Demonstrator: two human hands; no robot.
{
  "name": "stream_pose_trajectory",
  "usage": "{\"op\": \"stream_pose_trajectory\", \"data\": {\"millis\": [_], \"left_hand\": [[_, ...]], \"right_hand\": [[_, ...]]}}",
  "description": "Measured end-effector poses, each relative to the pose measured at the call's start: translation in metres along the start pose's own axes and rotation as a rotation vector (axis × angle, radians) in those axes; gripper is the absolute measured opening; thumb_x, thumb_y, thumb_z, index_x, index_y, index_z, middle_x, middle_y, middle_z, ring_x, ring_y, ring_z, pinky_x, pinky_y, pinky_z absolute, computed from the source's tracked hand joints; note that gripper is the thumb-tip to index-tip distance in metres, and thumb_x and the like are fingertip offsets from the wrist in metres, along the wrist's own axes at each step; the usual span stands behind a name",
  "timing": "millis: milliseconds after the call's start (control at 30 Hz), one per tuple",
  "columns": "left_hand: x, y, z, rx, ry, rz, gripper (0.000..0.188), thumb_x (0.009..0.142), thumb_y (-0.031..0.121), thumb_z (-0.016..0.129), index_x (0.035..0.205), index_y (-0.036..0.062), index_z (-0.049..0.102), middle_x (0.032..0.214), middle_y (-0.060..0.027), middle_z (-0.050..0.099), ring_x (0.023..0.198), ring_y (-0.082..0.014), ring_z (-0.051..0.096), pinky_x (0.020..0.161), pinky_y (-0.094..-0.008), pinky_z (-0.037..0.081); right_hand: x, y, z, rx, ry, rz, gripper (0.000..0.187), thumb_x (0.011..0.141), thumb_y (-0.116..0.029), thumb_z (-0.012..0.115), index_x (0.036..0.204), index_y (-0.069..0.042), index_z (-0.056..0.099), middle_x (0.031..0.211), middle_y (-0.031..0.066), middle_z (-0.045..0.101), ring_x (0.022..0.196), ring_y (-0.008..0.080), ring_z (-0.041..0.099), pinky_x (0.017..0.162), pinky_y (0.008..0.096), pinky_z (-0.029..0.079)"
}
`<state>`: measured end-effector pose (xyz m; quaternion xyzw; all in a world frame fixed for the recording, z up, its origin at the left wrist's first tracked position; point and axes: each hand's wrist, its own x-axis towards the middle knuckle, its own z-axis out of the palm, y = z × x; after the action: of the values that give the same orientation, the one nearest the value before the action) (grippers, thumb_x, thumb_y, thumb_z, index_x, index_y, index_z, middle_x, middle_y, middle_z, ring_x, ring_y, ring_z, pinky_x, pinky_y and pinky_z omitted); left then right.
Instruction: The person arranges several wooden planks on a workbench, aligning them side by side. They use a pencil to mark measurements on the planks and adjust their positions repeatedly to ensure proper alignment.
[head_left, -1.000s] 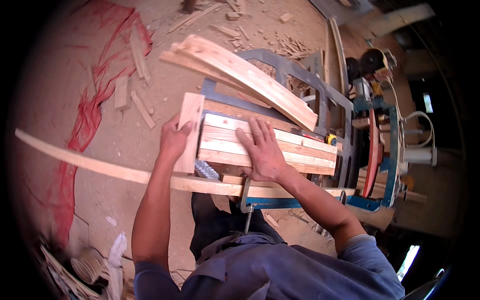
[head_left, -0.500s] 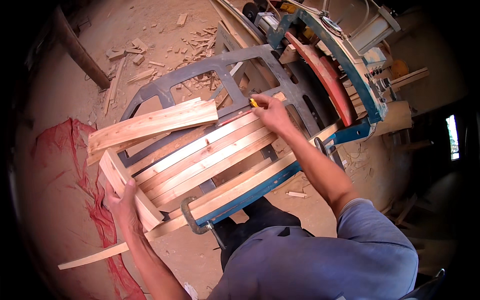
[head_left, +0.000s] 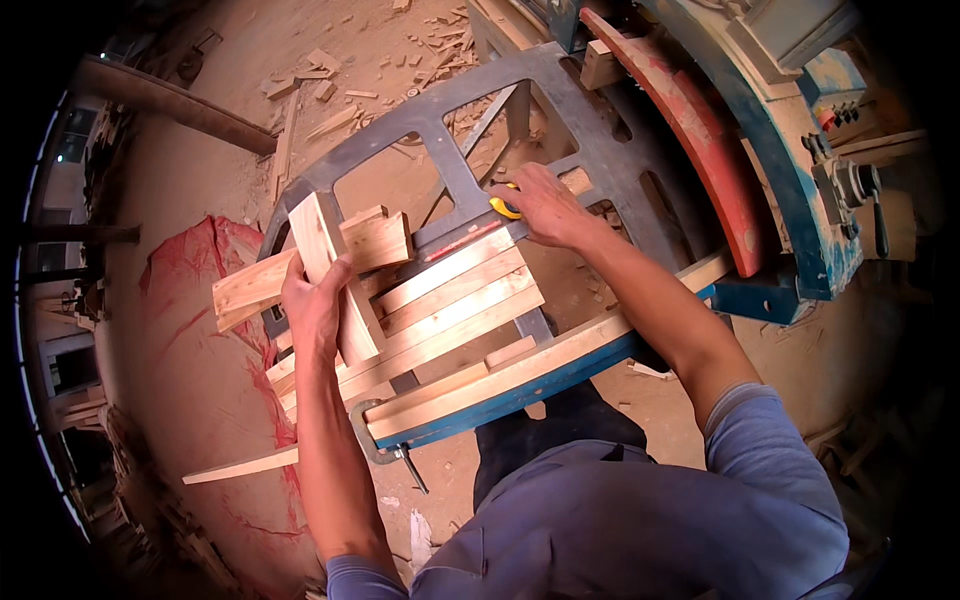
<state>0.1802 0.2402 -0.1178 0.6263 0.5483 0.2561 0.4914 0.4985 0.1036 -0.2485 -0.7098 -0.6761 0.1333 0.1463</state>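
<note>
My left hand (head_left: 315,305) grips a short pale wooden board (head_left: 345,290), thumb on its face, tilted across the left part of several planks (head_left: 460,290) laid side by side. In my right hand (head_left: 545,205) is a small rounded yellow tool that looks like a tape measure (head_left: 506,208); its far side is hidden by the fingers. Just below that hand, a red pencil (head_left: 465,242) lies along the far edge of the planks. Wider boards (head_left: 250,290) rest behind my left hand, on the grey machine table (head_left: 440,150).
A long wooden strip (head_left: 600,330) runs along the blue front rail, held by a C-clamp (head_left: 370,435). At the right stand a curved red guard (head_left: 690,140) and a blue machine frame (head_left: 800,190). Offcuts (head_left: 325,90) litter the floor; a red sheet (head_left: 200,265) lies left.
My left hand has lifted the short board from the planks' left end and moved it up and right over them. The right hand still holds the yellow tool. The view has shifted.
</note>
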Motion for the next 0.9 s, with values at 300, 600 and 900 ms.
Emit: {"op": "stream_pose_trajectory", "data": {"millis": [300, 600, 900], "left_hand": [[0.081, 0.067, 0.139, 0.511, -0.044, 0.171, 0.074, 0.078, 0.022, 0.084, 0.141, -0.0041, 0.054, 0.117, -0.0208, 0.073, 0.104, -0.0293, 0.072, 0.099, -0.038, 0.053], [0.169, 0.039, 0.221, 0.716, 0.069, -0.096, 0.1, 0.08, 0.044, 0.079, 0.156, -0.0029, 0.034, 0.134, -0.0322, 0.064, 0.126, -0.0438, 0.063, 0.109, -0.047, 0.049], [0.084, 0.025, 0.181, 0.676, -0.219, 0.058, 0.031, 0.092, 0.026, 0.074, 0.103, -0.0023, 0.078, 0.093, -0.0241, 0.076, 0.096, -0.0358, 0.075, 0.088, -0.0432, 0.057]], "right_hand": [[-0.056, 0.074, -0.028, 0.028, 0.237, 0.195, 0.068, 0.074, 0.007, 0.069, 0.139, -0.013, 0.061, 0.135, 0.0135, 0.056, 0.128, 0.0359, 0.049, 0.112, 0.0473, 0.038], [-0.075, 0.092, -0.011, 0.181, 0.323, 0.133, 0.07, 0.083, 0.002, 0.068, 0.149, -0.012, 0.051, 0.15, 0.0113, 0.051, 0.142, 0.0365, 0.043, 0.119, 0.0493, 0.034], [-0.08, 0.091, -0.017, 0.185, 0.535, 0.229, 0.061, 0.08, 0.002, 0.069, 0.14, -0.008, 0.06, 0.141, 0.0139, 0.058, 0.133, 0.036, 0.051, 0.113, 0.0487, 0.041]]}}
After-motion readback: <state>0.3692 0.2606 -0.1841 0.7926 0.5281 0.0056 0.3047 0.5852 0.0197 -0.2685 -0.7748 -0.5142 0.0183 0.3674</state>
